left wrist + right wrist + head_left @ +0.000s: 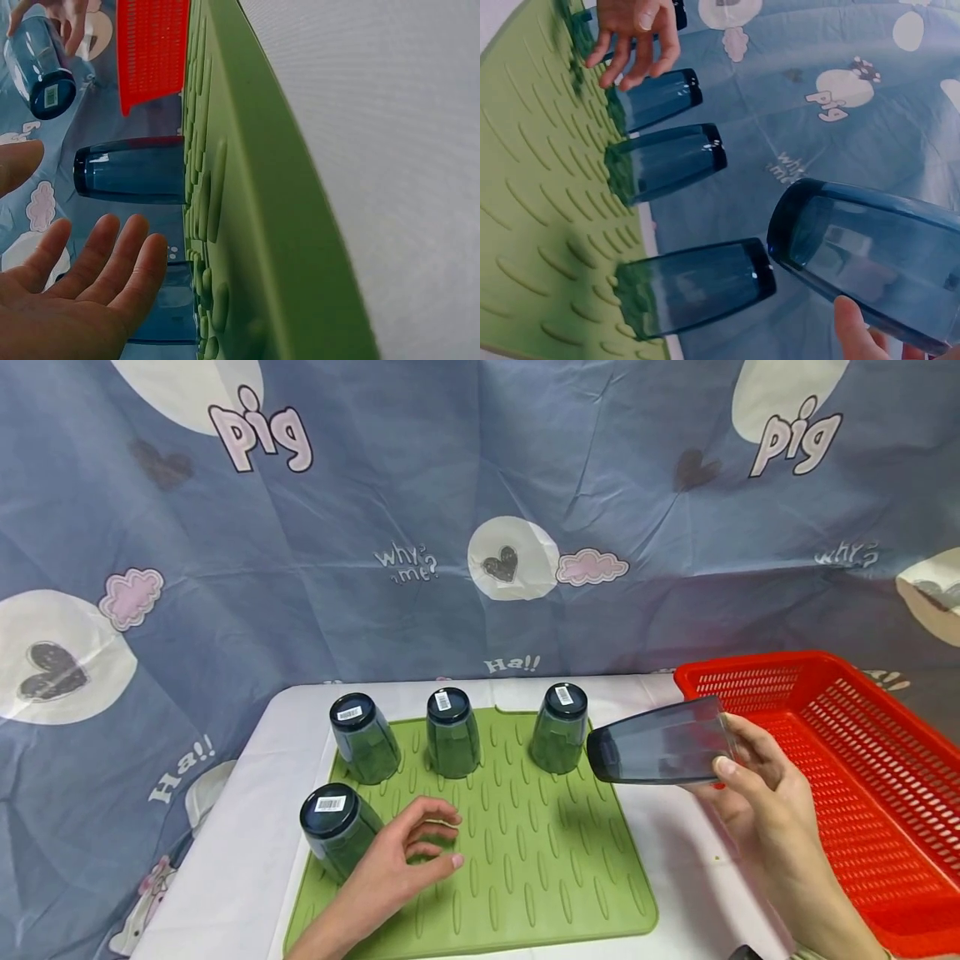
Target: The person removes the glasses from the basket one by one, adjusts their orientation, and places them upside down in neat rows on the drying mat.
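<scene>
My right hand [765, 802] grips a blue-tinted drinking glass [660, 743] near its rim, thumb on the near side. The glass lies tipped sideways in the air, its thick base pointing left, close to the upside-down glass [560, 731] at the mat's back right corner. My left hand [401, 860] hovers over the left part of the green mat [525, 893], fingers loosely bent with nothing in them. Beside it an upside-down glass [337, 827] is partly hidden by the hand. Two more inverted glasses, one at the back left [365, 739] and another glass [452, 735] right of it, stand along the back.
A red plastic basket [817, 664] stands on the right, partly behind my right forearm. White cloth [225, 868] covers the table under the mat. A printed blue-grey curtain [450, 485] hangs right behind the table. The glass bases carry white labels.
</scene>
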Motion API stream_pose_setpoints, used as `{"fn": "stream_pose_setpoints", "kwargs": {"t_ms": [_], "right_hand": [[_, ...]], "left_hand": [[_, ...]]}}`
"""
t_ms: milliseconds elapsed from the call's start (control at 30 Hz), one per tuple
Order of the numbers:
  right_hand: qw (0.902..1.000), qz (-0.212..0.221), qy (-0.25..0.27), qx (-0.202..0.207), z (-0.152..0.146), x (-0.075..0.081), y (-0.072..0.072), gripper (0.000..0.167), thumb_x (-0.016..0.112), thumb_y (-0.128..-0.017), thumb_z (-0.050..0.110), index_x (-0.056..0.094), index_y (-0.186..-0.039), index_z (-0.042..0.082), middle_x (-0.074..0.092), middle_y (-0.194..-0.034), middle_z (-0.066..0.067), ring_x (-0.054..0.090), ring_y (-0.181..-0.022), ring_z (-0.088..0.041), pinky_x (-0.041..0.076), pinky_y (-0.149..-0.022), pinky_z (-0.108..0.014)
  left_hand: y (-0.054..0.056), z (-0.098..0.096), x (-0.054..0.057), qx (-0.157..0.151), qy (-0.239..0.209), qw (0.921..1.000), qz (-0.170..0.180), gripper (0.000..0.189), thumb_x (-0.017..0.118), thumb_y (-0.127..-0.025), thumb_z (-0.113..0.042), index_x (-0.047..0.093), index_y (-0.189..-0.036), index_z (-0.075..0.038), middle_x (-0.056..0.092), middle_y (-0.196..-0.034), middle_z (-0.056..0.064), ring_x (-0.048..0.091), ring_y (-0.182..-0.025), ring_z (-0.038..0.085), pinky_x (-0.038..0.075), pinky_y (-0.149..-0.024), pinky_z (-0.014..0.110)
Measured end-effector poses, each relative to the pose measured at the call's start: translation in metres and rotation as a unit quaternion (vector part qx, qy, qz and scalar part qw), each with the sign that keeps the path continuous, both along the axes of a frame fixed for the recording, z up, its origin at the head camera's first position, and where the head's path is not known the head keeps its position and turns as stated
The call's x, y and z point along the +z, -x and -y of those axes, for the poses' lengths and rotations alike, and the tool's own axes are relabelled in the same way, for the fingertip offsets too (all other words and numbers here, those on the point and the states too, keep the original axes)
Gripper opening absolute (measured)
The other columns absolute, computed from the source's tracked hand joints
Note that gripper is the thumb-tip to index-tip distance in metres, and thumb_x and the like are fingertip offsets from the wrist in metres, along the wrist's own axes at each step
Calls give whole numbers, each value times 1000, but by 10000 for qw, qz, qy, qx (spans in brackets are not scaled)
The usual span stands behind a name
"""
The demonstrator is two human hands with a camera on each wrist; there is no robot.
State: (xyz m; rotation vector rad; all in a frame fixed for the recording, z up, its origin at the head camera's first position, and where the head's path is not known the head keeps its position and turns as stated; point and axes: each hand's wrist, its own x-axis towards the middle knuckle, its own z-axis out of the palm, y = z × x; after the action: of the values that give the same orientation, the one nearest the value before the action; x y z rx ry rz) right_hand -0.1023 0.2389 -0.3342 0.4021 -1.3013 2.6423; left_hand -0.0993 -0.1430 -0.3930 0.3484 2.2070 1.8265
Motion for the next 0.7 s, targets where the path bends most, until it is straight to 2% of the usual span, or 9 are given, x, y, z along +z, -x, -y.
{"fn": "stream_pose_setpoints", "kwargs": {"t_ms": [167,333,467,567,700], "right_hand": [[9987,-272,219,374,4,-8,4,44,32,-96,-14,49,-136,-4,57,-128,-17,60,-112,-28,52,-92,-49],[9983,-393,121,405,9,-14,5,45,30,-96,-11,48,-137,-5,55,-129,-17,59,-111,-29,53,-91,-48],[9985,-281,48,465,14,-14,4,43,31,-97,-8,51,-136,-2,55,-129,-13,59,-112,-26,52,-93,-48],[9980,-204,94,595,16,-15,4,43,32,-98,-5,53,-135,1,55,-131,-11,59,-113,-25,51,-94,-49],[9967,-103,167,782,19,-19,5,44,32,-100,-4,56,-135,5,56,-131,-8,59,-114,-23,50,-95,-50]], "left_hand": [[0,-1,2,13,-25,10000,-17,47,77,-84,-10,56,-125,-14,59,-126,12,57,-116,29,50,-93,33],[0,-2,7,15,8,9997,-246,47,79,-83,-11,56,-124,-16,59,-125,14,56,-116,32,50,-94,36],[-1,-3,10,-33,-91,9991,-421,47,78,-84,-10,55,-125,-14,58,-124,17,55,-117,36,50,-95,39],[-4,-5,12,-65,-158,9992,-352,47,78,-84,-11,55,-124,-16,58,-126,15,54,-118,35,49,-96,39],[-7,-8,12,-178,-29,9995,-250,46,78,-84,-12,55,-124,-17,57,-127,13,54,-119,33,48,-97,38]]}}
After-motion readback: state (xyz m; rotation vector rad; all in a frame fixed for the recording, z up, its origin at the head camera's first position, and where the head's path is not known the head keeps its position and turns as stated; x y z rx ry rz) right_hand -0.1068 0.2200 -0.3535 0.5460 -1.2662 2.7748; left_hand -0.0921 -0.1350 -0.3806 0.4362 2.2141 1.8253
